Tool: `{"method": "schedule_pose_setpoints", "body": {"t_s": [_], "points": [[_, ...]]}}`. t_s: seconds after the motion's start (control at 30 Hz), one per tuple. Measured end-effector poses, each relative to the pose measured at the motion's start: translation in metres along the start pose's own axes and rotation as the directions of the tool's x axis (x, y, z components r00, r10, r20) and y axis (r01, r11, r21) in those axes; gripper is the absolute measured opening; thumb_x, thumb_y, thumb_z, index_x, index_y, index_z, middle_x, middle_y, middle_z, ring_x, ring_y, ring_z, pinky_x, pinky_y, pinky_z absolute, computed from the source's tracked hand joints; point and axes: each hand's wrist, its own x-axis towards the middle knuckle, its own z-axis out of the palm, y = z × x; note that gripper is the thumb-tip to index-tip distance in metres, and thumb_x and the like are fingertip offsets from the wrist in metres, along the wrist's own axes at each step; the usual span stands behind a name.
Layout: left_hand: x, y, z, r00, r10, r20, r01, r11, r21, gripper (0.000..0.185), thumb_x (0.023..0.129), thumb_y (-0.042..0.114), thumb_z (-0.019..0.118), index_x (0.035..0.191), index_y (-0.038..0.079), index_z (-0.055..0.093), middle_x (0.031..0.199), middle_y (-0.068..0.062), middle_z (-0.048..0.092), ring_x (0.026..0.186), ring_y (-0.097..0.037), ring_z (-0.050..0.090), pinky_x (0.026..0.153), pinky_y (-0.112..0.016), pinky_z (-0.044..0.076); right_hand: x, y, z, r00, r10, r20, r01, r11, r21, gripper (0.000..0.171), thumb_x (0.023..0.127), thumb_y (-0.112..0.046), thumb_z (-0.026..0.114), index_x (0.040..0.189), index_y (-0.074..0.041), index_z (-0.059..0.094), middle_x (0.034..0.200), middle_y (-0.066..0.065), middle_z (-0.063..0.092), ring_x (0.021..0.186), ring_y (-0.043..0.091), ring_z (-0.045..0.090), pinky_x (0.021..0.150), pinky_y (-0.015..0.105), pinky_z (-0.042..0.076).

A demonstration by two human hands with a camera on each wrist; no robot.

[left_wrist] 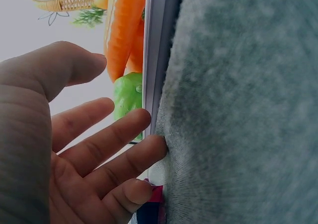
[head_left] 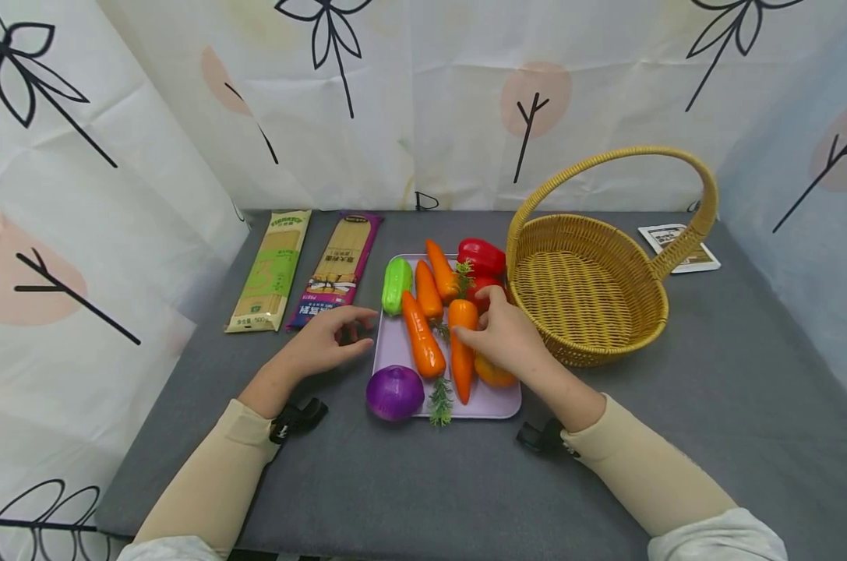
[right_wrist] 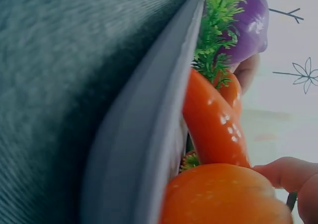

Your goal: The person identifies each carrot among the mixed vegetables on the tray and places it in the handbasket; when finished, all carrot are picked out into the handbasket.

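My left hand [head_left: 332, 339] is beside the left edge of the lilac tray [head_left: 503, 407], its fingers loosely bent and holding nothing. In the left wrist view, its fingertips come right up to the tray's rim. My right hand [head_left: 503, 331] pinches an orange carrot [head_left: 462, 354] near its thick end, the thumb lying across it. In the right wrist view, that carrot [right_wrist: 213, 119] slants away from the tray, thick end outward. Other carrots [head_left: 421, 335], a green vegetable [head_left: 397, 284], a purple onion [head_left: 395, 393], red peppers [head_left: 481, 255] and an orange round vegetable [head_left: 495, 374] crowd the tray.
A yellow wicker basket [head_left: 584, 343] with a tall arched handle stands right of the tray. Two noodle packs, one green [head_left: 272, 269] and one purple [head_left: 335, 269], lie at the back left. Behind the basket is a small white packet [head_left: 704, 261]. Patterned cloth surrounds the grey table.
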Motion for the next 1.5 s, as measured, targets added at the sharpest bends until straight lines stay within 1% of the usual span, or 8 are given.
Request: {"method": "schedule_pose_setpoints", "body": {"t_s": [0.17, 0.33, 0.5, 0.73, 1.03, 1.17, 1.3, 1.5], "points": [[0.0, -0.001, 0.001, 1.0, -0.014, 0.008, 0.014, 1.0, -0.007, 0.047, 0.088, 0.037, 0.065, 0.129, 0.017, 0.055, 0.111, 0.008, 0.06, 0.088, -0.011, 0.052, 0.076, -0.033, 0.048, -0.005, -0.005, -0.008, 1.0, -0.02, 0.005, 0.02, 0.999, 0.037, 0.058, 0.077, -0.047, 0.069, 0.121, -0.018, 0.044, 0.085, 0.003, 0.059, 0.07, 0.02, 0.054, 0.061, 0.034, 0.044], [-0.001, -0.001, 0.001, 1.0, -0.01, 0.011, 0.01, 1.0, 0.001, 0.047, 0.088, 0.037, 0.065, 0.129, 0.018, 0.055, 0.112, 0.008, 0.06, 0.088, -0.011, 0.052, 0.076, -0.033, 0.047, -0.011, -0.012, -0.018, 1.0, -0.025, 0.001, 0.025, 0.997, 0.075, 0.057, 0.077, -0.047, 0.069, 0.122, -0.021, 0.046, 0.096, 0.002, 0.06, 0.084, 0.02, 0.056, 0.07, 0.035, 0.045], [-0.001, 0.0, 0.001, 1.0, -0.003, 0.015, 0.003, 1.0, -0.001, 0.047, 0.088, 0.036, 0.066, 0.129, 0.017, 0.055, 0.113, 0.007, 0.06, 0.088, -0.011, 0.052, 0.076, -0.034, 0.048, -0.017, -0.019, -0.031, 0.999, -0.045, -0.019, 0.047, 0.987, 0.153, 0.061, 0.078, -0.046, 0.07, 0.127, -0.021, 0.043, 0.102, 0.003, 0.061, 0.093, 0.02, 0.056, 0.077, 0.038, 0.045], [-0.002, -0.001, 0.0, 1.0, 0.014, 0.016, -0.014, 1.0, 0.009, 0.047, 0.088, 0.037, 0.065, 0.129, 0.016, 0.055, 0.114, 0.004, 0.06, 0.09, -0.011, 0.052, 0.078, -0.034, 0.048, -0.029, -0.026, -0.053, 0.995, -0.085, -0.042, 0.092, 0.969, 0.228, 0.064, 0.081, -0.047, 0.069, 0.132, -0.022, 0.04, 0.095, -0.001, 0.064, 0.089, 0.018, 0.056, 0.077, 0.038, 0.046], [-0.001, 0.0, 0.0, 1.0, 0.009, 0.026, -0.009, 1.0, 0.024, 0.048, 0.088, 0.039, 0.065, 0.129, 0.017, 0.055, 0.117, 0.003, 0.059, 0.093, -0.012, 0.051, 0.081, -0.036, 0.047, -0.044, -0.029, -0.085, 0.992, -0.093, -0.088, 0.116, 0.944, 0.308, 0.062, 0.083, -0.042, 0.069, 0.133, -0.02, 0.041, 0.102, 0.003, 0.065, 0.099, 0.019, 0.06, 0.084, 0.044, 0.049], [0.0, 0.001, 0.001, 0.999, 0.023, 0.026, -0.024, 0.999, 0.04, 0.047, 0.087, 0.037, 0.066, 0.128, 0.015, 0.056, 0.117, 0.002, 0.059, 0.093, -0.012, 0.051, 0.082, -0.035, 0.047, -0.051, -0.031, -0.099, 0.989, -0.083, -0.125, 0.116, 0.95, 0.29, 0.06, 0.084, -0.041, 0.068, 0.133, -0.02, 0.041, 0.106, 0.005, 0.065, 0.102, 0.02, 0.058, 0.087, 0.045, 0.047], [0.001, 0.001, 0.002, 0.999, 0.032, 0.04, -0.034, 0.998, 0.057, 0.048, 0.087, 0.037, 0.067, 0.128, 0.014, 0.056, 0.117, 0.001, 0.059, 0.092, -0.014, 0.051, 0.082, -0.035, 0.047, -0.058, -0.032, -0.113, 0.987, -0.064, -0.149, 0.103, 0.955, 0.278, 0.061, 0.085, -0.041, 0.067, 0.135, -0.02, 0.04, 0.108, 0.007, 0.064, 0.101, 0.021, 0.057, 0.085, 0.044, 0.047], [0.001, 0.002, 0.005, 0.998, -0.007, 0.063, 0.002, 0.996, 0.085, 0.049, 0.086, 0.04, 0.067, 0.128, 0.018, 0.056, 0.117, 0.005, 0.058, 0.091, -0.011, 0.05, 0.08, -0.032, 0.047, -0.063, -0.026, -0.131, 0.986, -0.038, -0.159, 0.08, 0.96, 0.267, 0.062, 0.087, -0.04, 0.066, 0.138, -0.02, 0.038, 0.112, 0.009, 0.063, 0.103, 0.021, 0.056, 0.086, 0.042, 0.045]]}}
